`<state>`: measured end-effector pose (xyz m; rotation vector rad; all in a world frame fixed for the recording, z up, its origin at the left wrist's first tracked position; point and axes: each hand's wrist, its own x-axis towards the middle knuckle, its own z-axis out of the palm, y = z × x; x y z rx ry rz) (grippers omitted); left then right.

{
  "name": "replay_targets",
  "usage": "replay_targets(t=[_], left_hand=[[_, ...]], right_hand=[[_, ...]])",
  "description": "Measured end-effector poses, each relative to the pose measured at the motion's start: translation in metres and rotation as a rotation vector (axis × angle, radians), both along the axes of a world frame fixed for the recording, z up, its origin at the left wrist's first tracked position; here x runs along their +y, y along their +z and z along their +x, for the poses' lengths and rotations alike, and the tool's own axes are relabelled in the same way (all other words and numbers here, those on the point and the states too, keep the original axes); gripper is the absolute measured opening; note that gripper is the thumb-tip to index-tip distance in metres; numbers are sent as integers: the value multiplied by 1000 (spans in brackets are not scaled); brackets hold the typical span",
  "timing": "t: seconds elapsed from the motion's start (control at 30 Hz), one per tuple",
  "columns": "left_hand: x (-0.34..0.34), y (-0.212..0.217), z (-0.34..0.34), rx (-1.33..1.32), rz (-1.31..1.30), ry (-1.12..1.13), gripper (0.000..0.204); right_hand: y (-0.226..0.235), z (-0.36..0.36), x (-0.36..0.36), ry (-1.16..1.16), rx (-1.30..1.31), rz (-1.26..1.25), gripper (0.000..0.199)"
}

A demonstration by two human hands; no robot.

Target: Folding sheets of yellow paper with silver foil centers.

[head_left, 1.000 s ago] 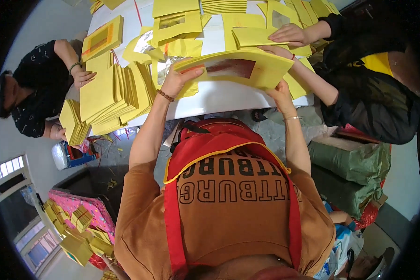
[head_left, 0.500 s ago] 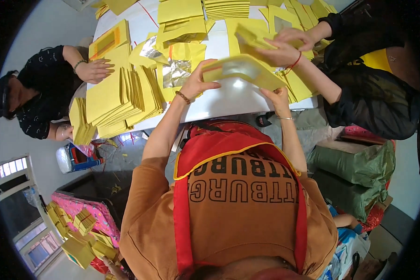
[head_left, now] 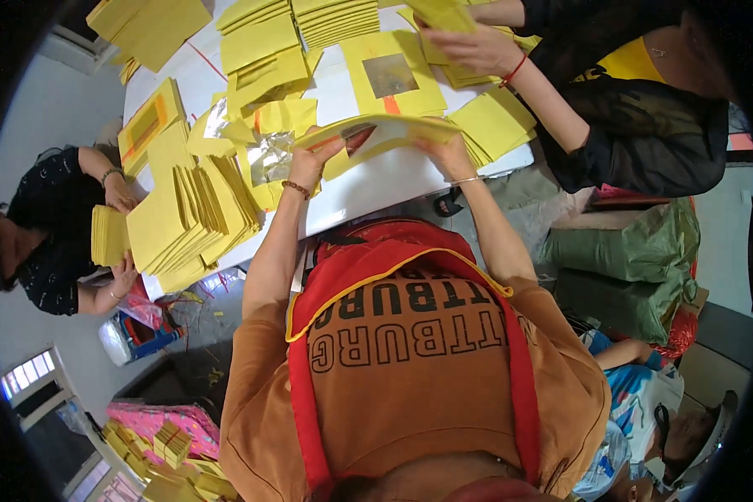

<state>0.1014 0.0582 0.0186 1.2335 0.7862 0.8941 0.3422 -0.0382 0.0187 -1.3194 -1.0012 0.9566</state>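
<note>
White table is standing in the middle of the view, and yellow paper is lying over most of it. The person's left hand is pinching the left edge of a folded yellow sheet, with the thumb on top and the fingers under it. The right hand is gripping the right edge of the same sheet in the same way, fingers curled around the paper. The sheet is hanging just above the near edge of the table, a little bent, and an orange and silver patch is showing on its inner side.

Just beside the left hand, a shiny foil piece is lying on the table. Further left, a fanned stack of yellow sheets is resting near the table corner. Beyond the held sheet, a flat yellow sheet with a silver square is lying open. Another person's hand is touching yellow papers at the far right side. On the left, a person in a dark top is holding a small yellow pile.
</note>
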Motion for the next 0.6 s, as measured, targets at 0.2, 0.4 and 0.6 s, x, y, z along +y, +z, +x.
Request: replay_targets(t=[0.2,0.4,0.6], left_hand=[[8,-2,-3,164,48,-151,16],[3,-17,0,190,136,-98,11],[20,13,-7,52,-17,-167,32]], right_hand=[[-1,13,1,67,52,-55,27],[-10,16,6,61,149,-36,29],[15,21,7,158,335,-83,42]])
